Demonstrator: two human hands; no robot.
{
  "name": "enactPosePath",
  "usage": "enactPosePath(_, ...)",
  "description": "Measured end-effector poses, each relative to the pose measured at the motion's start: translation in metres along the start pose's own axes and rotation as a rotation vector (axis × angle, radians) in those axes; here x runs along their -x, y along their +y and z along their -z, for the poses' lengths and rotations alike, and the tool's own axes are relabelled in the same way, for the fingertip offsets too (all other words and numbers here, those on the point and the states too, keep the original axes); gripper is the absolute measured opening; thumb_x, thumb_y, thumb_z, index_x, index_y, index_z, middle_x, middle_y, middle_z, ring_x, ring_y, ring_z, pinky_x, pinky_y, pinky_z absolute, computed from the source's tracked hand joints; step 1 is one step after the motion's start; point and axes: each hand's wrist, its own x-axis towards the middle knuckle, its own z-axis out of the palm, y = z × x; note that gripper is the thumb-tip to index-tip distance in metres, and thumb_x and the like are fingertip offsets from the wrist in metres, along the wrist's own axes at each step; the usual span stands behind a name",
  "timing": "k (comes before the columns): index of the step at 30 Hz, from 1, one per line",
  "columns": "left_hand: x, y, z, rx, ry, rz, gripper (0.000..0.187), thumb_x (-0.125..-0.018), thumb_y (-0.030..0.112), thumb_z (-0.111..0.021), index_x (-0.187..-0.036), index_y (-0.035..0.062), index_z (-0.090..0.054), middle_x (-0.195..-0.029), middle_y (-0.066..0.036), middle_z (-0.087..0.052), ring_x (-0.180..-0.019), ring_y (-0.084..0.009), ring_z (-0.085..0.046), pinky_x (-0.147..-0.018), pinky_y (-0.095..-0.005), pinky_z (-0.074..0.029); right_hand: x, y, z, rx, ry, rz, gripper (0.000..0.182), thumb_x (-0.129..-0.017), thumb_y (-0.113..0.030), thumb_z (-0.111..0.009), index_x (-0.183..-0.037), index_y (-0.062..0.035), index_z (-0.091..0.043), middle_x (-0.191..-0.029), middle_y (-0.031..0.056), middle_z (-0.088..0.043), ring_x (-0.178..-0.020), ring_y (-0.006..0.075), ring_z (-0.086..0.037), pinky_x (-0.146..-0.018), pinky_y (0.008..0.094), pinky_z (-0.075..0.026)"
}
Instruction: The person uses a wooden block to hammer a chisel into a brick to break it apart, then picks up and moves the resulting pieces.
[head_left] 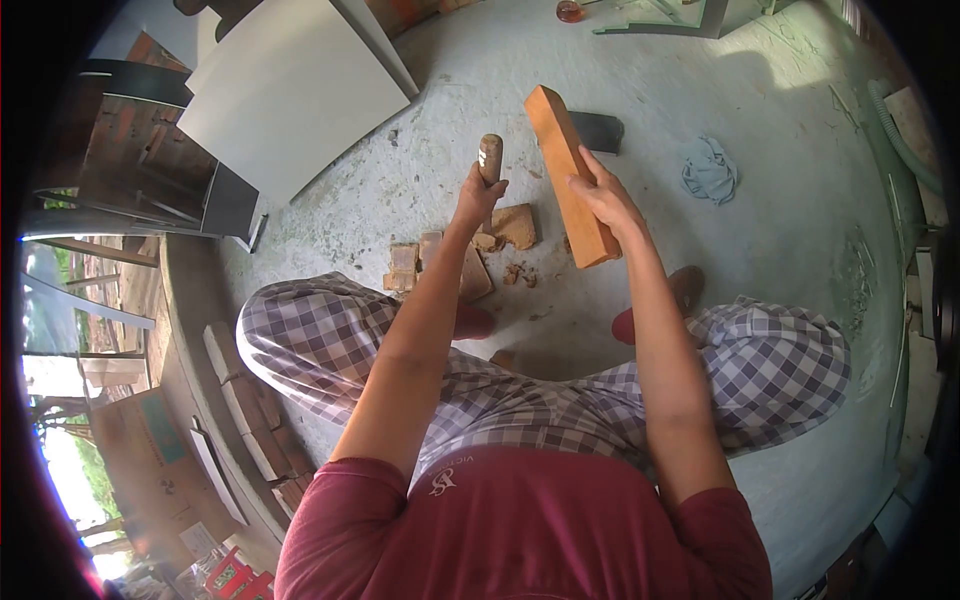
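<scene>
My left hand (477, 197) is closed round a short brown wooden tool handle (490, 160), whose lower end points down toward the floor. Part of that tool is hidden behind the hand. An orange-brown wooden block (568, 170), long and square-edged, stands tilted in my right hand (606, 203), with the fingers along its right side. Below my left hand lie a tan clay-like lump (515, 227), small crumbs (513, 274) and several light brown blocks (403, 262). A dark rectangular object (598, 132) rests on the floor behind the wooden block.
A crumpled blue cloth (710, 171) lies on the grey floor (780, 260) at the right. Large pale panels (295, 95) are at the upper left. Bricks (245, 405) line the left side. A small reddish container (570, 11) and a green metal frame (680, 28) are at the top.
</scene>
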Motion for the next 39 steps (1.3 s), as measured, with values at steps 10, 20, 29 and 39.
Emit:
enactPosePath(10, -0.002, -0.025, -0.009, -0.06, 0.01, -0.038, 0.039, -0.076, 0.019, -0.07, -0.102, 0.0023, -0.046, -0.081, -0.018, -0.062, -0.075, -0.0318, -0.062, -0.068, -0.04, -0.047, 0.003, -0.015, 0.002, 0.006, 0.036, 0.01, 0.07, -0.083, -0.036, -0.057, -0.143, -0.0151, -0.028, -0.138, 0.0189, -0.042, -0.127, 0.0305, -0.041, -0.104, 0.0355, -0.034)
enactPosePath(20, -0.001, -0.015, -0.017, -0.172, -0.004, -0.042, 0.037, -0.075, 0.02, -0.07, -0.097, 0.0026, -0.046, -0.081, -0.022, -0.061, -0.075, -0.038, -0.061, -0.067, -0.043, -0.046, 0.023, -0.088, 0.001, 0.046, -0.127, -0.067, 0.062, -0.088, -0.028, -0.059, -0.143, -0.0208, -0.03, -0.132, 0.0139, -0.051, -0.102, 0.0199, -0.06, -0.084, 0.0316, -0.047)
enactPosePath(29, 0.006, -0.003, -0.027, -0.286, -0.096, -0.066, 0.038, -0.075, 0.019, -0.069, -0.101, 0.0027, -0.046, -0.085, -0.025, -0.061, -0.084, -0.0428, -0.059, -0.071, -0.0459, -0.046, 0.001, -0.058, 0.023, -0.177, 0.146, 0.168, 0.067, -0.088, -0.031, -0.057, -0.145, -0.016, -0.025, -0.136, 0.0139, -0.046, -0.114, 0.022, -0.053, -0.094, 0.0321, -0.044)
enactPosePath(39, 0.002, -0.018, -0.024, -0.175, -0.184, 0.07, 0.04, -0.074, 0.019, -0.07, -0.103, 0.0018, -0.049, -0.082, -0.019, -0.063, -0.077, -0.0337, -0.062, -0.069, -0.0409, -0.047, 0.005, -0.024, 0.017, -0.155, -0.18, 0.102, 0.065, -0.087, -0.031, -0.061, -0.143, -0.0157, -0.031, -0.141, 0.0098, -0.039, -0.128, 0.0192, -0.037, -0.105, 0.0304, -0.029)
